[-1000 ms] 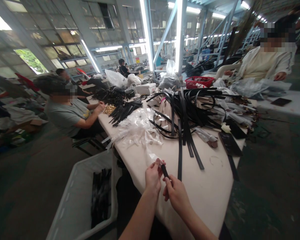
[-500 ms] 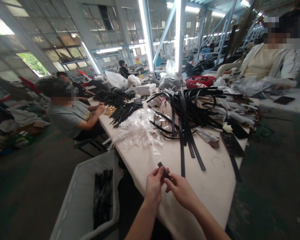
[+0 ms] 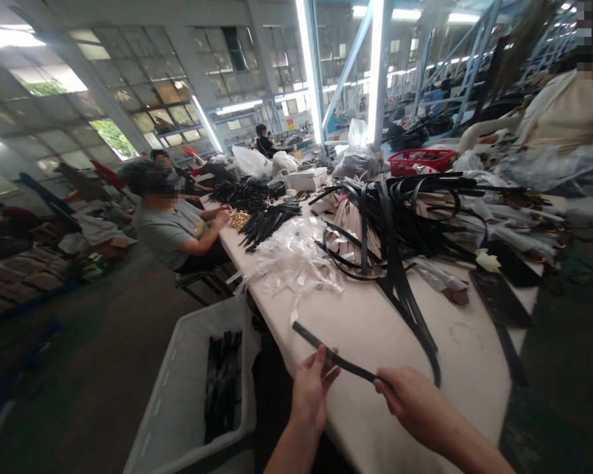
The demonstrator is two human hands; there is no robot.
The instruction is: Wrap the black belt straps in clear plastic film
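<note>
A black strap [image 3: 352, 366] runs slantwise over the near part of the table, its free end pointing up and left. My left hand [image 3: 312, 388] pinches it partway along, between thumb and fingers. Farther right, my right hand [image 3: 409, 396] is closed on the same strap, and its fingers hide that part. Beyond my right hand, black straps [image 3: 418, 322] trail down from a large heap [image 3: 395, 224]; whether the held one joins them cannot be seen. Thin clear plastic strips [image 3: 296, 257] lie piled just past the strap's free end.
A white bin [image 3: 165, 375] with black strips stands left of the table [image 3: 467, 388]. A dark phone-like slab [image 3: 501, 299] and a wrapped bundle [image 3: 442, 280] lie on the right. A red basket [image 3: 420, 162] sits behind. One person [image 3: 170, 227] works at left, another [image 3: 558, 112] at right.
My right hand has moved right, away from my left hand, and a longer stretch of strap shows between and beyond them. The whole view has shifted, with the scene sliding rightward.
</note>
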